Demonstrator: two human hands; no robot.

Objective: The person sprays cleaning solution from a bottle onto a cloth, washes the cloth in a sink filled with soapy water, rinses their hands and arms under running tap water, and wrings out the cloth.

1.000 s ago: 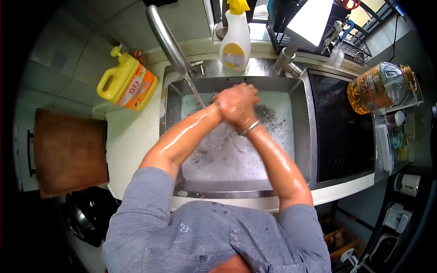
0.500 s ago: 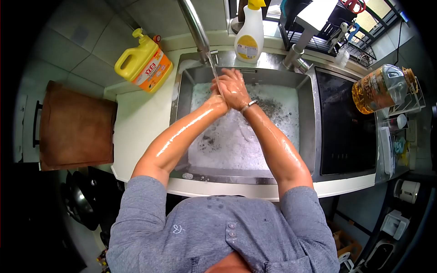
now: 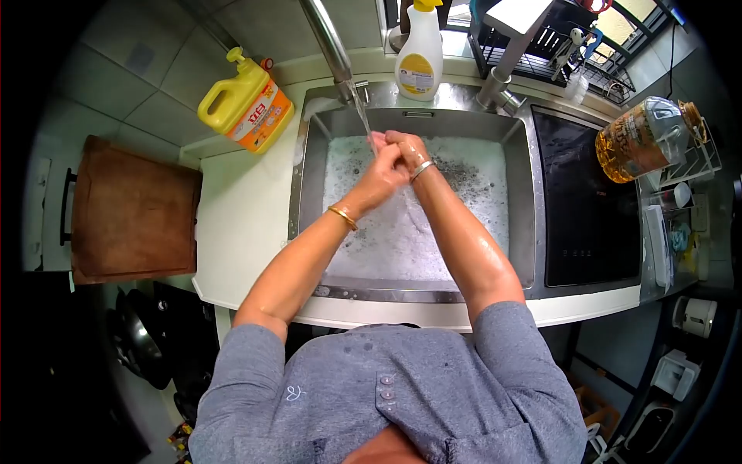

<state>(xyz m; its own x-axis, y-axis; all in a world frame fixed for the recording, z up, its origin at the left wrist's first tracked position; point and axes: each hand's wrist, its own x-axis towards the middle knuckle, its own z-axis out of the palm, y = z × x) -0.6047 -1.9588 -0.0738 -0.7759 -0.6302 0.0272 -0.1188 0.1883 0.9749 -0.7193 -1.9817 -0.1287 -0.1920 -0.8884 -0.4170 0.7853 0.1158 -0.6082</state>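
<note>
Over the sink, my left hand and my right hand are pressed together, their fingers curled round each other. Water runs from the metal faucet onto the fingertips. Both hands and forearms look wet. A gold bangle sits on my left wrist, a silver bracelet on my right. Below them the steel sink holds cloudy, sudsy water with dark specks. The exact finger placement is partly hidden and blurred.
A yellow detergent jug stands on the left counter, near a brown wooden board. Behind the sink is a white spray bottle. To the right are a black cooktop and an oil bottle.
My left hand has turned and shifted, showing its back and the gold bangle. My right hand's spread fingers have curled in. Both hands are still under the stream.
</note>
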